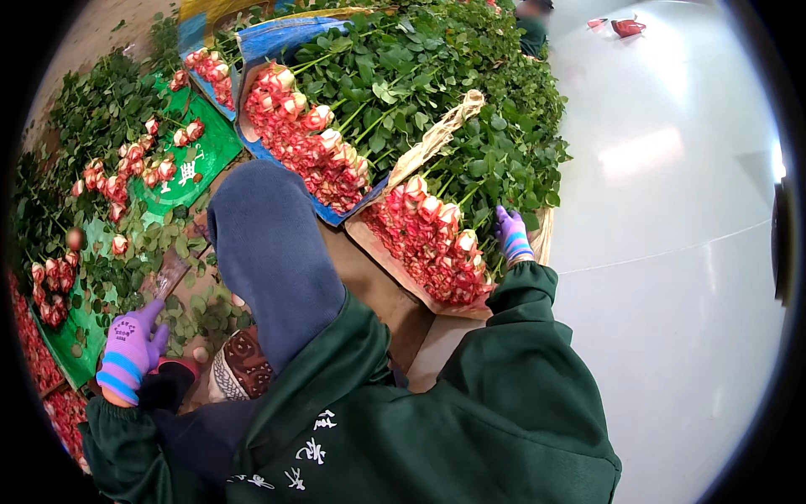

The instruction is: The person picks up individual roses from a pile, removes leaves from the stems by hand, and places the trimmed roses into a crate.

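Observation:
My right hand point(514, 236), in a purple knitted glove with blue stripes at the wrist, reaches to the edge of a heap of red-and-white roses point(434, 239). Its fingers touch the green leaves and stems point(488, 167); whether they grip a stem is hidden. At the lower left is my left hand point(130, 349), gloved the same way, its index finger and thumb apart. Just beyond that fingertip lies a flat strip wrapped in clear plastic point(171, 275). Loose leaves point(204, 312) cover the floor around it.
Blue woven sheeting point(286, 34) wraps another heap of roses point(302, 135). Loose roses point(116, 183) rest on green printed sheeting point(217, 142) at the left. My bent knee point(267, 233) rises between my hands. A person point(534, 28) is at the far end, beside the shiny grey floor point(661, 208).

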Motion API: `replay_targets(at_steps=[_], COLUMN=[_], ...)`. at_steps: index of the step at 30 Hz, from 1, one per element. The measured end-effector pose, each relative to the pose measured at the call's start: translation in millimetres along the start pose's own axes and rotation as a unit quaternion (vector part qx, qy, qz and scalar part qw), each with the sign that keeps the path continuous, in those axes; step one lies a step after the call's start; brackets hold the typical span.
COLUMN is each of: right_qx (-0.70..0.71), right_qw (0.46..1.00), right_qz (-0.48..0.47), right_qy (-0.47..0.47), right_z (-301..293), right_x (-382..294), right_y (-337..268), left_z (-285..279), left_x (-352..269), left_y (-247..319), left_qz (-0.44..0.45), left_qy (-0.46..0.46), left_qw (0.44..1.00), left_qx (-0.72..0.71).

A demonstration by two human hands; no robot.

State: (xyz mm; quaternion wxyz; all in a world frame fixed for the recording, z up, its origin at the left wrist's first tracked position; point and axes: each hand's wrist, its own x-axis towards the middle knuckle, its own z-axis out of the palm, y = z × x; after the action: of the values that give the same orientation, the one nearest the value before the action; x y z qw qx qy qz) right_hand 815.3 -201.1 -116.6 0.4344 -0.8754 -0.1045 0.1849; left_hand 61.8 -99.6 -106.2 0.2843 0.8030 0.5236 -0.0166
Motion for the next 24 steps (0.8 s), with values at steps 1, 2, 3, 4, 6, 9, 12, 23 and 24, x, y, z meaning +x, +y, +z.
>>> replay_targets(at_steps=[1, 2, 3, 4, 6, 9, 12, 23, 24], right_qx=[-0.042, -0.063, -0.091, -0.267, -0.535, -0.664, -0.52, -0.405, -0.387], right_qw=[0.999, 0.998, 0.996, 0.957, 0.83, 0.698, 0.73, 0.624, 0.635], right_qz=[-0.001, -0.007, -0.023, -0.097, -0.151, -0.24, -0.433, -0.425, -0.418], right_qy=[-0.012, -0.008, 0.009, 0.063, 0.05, 0.12, 0.096, -0.515, -0.521], right_z=[-2, -9, -21, -35, 22, 17, 82, 533, 576], right_x=[1, 7, 16, 23, -32, -46, -82, -338, -322], right_y=[-6, -11, -11, -18, -78, -152, -235, -297, -273], left_z=[-2, -2, 0, 1, -2, -10, -23, -51, -58], left_x=[1, 2, 5, 7, -10, -3, 2, 22, 29], left_y=[4, 6, 6, 6, -6, -1, 10, -11, -14], left_qz=[-0.003, 0.018, 0.04, 0.056, 0.083, 0.091, 0.087, 0.035, 0.042], left_qy=[-0.006, -0.002, 0.001, 0.005, 0.058, 0.033, 0.029, 0.088, 0.075], left_qw=[1.0, 1.0, 0.999, 0.998, 0.994, 0.994, 0.995, 0.995, 0.996], left_qx=[-0.003, 0.006, 0.013, 0.023, 0.038, 0.042, 0.045, -0.002, -0.004])
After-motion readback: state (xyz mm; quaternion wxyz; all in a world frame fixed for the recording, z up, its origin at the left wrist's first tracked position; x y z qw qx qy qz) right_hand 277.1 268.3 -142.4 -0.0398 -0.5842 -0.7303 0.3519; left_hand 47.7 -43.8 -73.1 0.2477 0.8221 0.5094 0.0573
